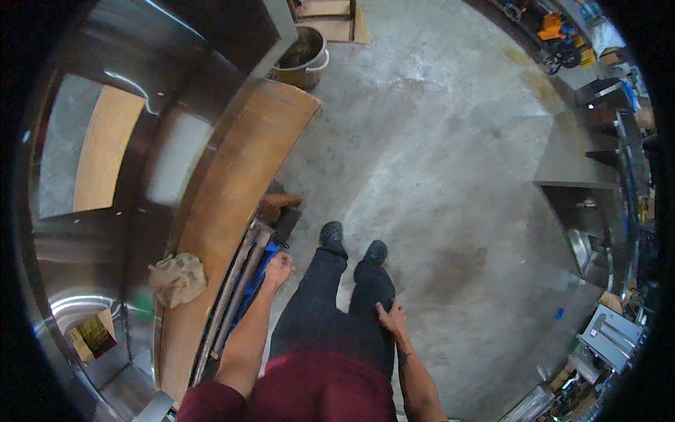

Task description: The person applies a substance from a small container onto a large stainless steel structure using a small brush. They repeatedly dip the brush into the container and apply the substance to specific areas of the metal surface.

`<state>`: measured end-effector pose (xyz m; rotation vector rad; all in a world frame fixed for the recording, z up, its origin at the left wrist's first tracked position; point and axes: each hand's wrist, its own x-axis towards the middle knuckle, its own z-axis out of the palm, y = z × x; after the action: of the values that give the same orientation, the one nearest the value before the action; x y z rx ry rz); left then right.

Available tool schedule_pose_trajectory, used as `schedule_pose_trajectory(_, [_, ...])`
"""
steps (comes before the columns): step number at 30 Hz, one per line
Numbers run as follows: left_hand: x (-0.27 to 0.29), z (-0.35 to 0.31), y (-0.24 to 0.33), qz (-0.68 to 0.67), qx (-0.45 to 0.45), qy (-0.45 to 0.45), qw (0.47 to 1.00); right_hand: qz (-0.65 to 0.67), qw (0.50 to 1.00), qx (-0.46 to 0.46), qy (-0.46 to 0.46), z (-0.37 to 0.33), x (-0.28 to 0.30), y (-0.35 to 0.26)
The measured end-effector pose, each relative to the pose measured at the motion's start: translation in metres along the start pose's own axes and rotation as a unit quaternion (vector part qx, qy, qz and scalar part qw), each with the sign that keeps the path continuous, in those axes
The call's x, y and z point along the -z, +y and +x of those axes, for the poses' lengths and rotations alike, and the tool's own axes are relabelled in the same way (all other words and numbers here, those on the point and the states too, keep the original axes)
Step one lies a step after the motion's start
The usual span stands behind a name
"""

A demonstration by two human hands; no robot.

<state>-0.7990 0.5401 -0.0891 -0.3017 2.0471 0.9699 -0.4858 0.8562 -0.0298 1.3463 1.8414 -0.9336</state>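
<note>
My left hand (279,269) hangs beside the wooden bench edge, near a blue item (254,285) and long metal bars (239,288) stowed beside the board. Its fingers are loosely curled, and I see nothing in them. Next to my right thigh is my right hand (392,318), its thumb and fingers apart and no object in its grasp. On the curved-looking wooden board (232,162) to the left lies a crumpled beige cloth (178,279), out of touch with either hand.
Shiny metal panels (98,260) with rectangular openings rise along the left. A bucket (304,56) stands at the far end of the board, near wooden pieces (330,21). Grey concrete floor (436,155) spreads ahead. Metal cabinets (573,158), tools and a grey box (612,337) line the right.
</note>
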Motion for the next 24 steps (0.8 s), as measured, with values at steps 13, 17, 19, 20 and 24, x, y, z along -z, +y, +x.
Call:
schedule_pose_trajectory(13, [-0.058, 0.318, -0.134, 0.196, 0.052, 0.249, 0.947, -0.070, 0.993, 0.058, 0.072, 0.065, 0.033, -0.036])
schedule_pose_trajectory(17, [-0.042, 0.361, -0.158, 0.179, 0.109, 0.191, 0.959, -0.064, 0.995, 0.045, 0.056, 0.093, 0.032, -0.054])
schedule_pose_trajectory(19, [-0.047, 0.374, -0.149, 0.191, 0.157, 0.125, 0.961, -0.072, 0.995, 0.044, 0.062, 0.101, 0.030, -0.059])
schedule_pose_trajectory(20, [-0.050, 0.380, -0.140, 0.187, 0.164, 0.115, 0.962, -0.085, 0.992, 0.055, 0.077, 0.100, 0.029, -0.062])
schedule_pose_trajectory(24, [-0.051, 0.378, -0.143, 0.156, 0.187, 0.116, 0.963, -0.108, 0.988, 0.080, 0.080, 0.107, 0.031, -0.065])
